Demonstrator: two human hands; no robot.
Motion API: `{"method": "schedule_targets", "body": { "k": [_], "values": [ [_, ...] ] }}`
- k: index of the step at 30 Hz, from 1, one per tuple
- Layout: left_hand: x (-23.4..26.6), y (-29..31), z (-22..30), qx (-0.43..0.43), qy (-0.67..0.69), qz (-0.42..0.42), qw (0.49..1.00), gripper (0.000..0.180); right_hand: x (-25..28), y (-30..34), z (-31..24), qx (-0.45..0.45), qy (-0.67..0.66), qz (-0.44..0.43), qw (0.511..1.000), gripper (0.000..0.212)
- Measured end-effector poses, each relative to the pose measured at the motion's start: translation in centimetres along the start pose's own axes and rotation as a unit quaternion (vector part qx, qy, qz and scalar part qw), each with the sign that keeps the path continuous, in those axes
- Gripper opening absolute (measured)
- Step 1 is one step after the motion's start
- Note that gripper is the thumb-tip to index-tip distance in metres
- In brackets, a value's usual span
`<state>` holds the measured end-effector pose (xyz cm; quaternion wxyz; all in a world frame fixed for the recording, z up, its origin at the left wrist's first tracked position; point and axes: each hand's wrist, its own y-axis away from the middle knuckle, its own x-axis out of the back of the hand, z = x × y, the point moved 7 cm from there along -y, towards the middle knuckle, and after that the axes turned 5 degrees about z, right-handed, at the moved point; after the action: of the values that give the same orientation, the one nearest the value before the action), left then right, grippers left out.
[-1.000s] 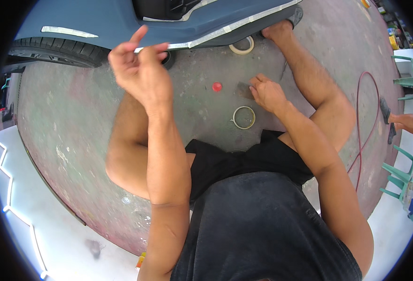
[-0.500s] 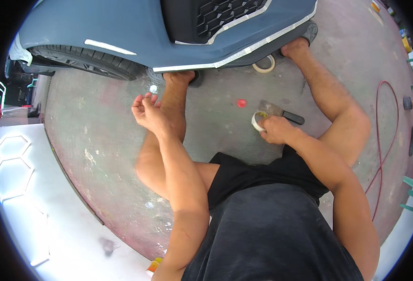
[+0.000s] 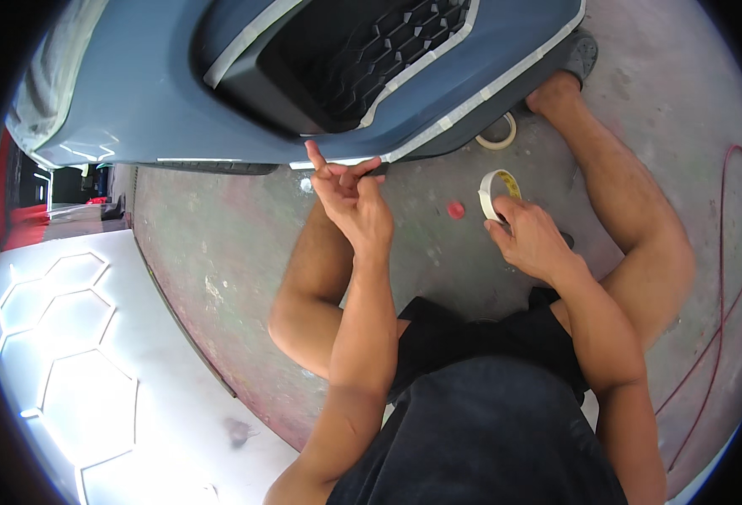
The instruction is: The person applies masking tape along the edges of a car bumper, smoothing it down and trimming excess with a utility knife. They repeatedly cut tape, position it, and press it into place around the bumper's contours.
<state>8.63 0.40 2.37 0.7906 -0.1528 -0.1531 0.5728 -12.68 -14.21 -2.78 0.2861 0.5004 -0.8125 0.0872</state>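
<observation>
My right hand [image 3: 533,239] is closed around a roll of pale masking tape [image 3: 486,195], thumb and fingers gripping its near side, and holds it above the floor. My left hand [image 3: 356,206] is raised just under the lower edge of a blue-grey car bumper [image 3: 148,93]. Its index finger points up and the other fingers are bent and apart, with nothing visible in them. Strips of masking tape [image 3: 491,87] line the bumper's lower edge and the black honeycomb grille [image 3: 417,35]. Whether my left fingertips touch the bumper's edge I cannot tell.
Another tape roll [image 3: 496,146] lies on the floor by the bumper. A small red disc-like spot [image 3: 456,209] is on the concrete. Behind my right hand shows a dark handle end [image 3: 567,240]. A red hose [image 3: 721,252] runs along the right. My bent legs flank the work area.
My left hand has risen to the right, up to the bumper's edge, with its fingers opening out. My right hand has lifted the tape roll off the scraper's spot. The view has shifted toward the bumper.
</observation>
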Motion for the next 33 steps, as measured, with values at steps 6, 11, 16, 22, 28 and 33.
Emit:
{"method": "schedule_targets", "body": {
  "k": [6,11,16,22,28,33],
  "values": [
    [-0.1,-0.5,0.4,-0.016,0.002,-0.002,1.0,0.037,-0.1,-1.1,-1.0,0.012,-0.036,0.006,0.999,0.017],
    [-0.9,-1.3,1.0,-0.042,0.002,-0.008,0.999,0.04,-0.9,-1.7,-1.2,0.01,-0.04,-0.007,0.999,0.018],
    [-1.3,-1.6,6.6,-0.142,0.037,-0.034,0.989,0.039,-1.1,-1.4,-0.4,0.018,-0.01,0.033,0.999,0.019],
    [9.1,-3.1,8.2,-0.128,-0.018,0.189,0.973,0.029,2.2,-2.0,-1.0,-0.016,-0.029,0.099,0.995,0.018],
    [17.1,-2.8,6.5,0.01,-0.024,0.156,0.987,0.017,4.4,-1.4,0.2,0.052,-0.166,0.186,0.967,0.024],
    [18.3,-0.9,8.3,0.028,-0.186,0.073,0.979,0.032,4.9,-0.5,-1.2,0.016,-0.123,0.166,0.978,0.026]
  ]
}}
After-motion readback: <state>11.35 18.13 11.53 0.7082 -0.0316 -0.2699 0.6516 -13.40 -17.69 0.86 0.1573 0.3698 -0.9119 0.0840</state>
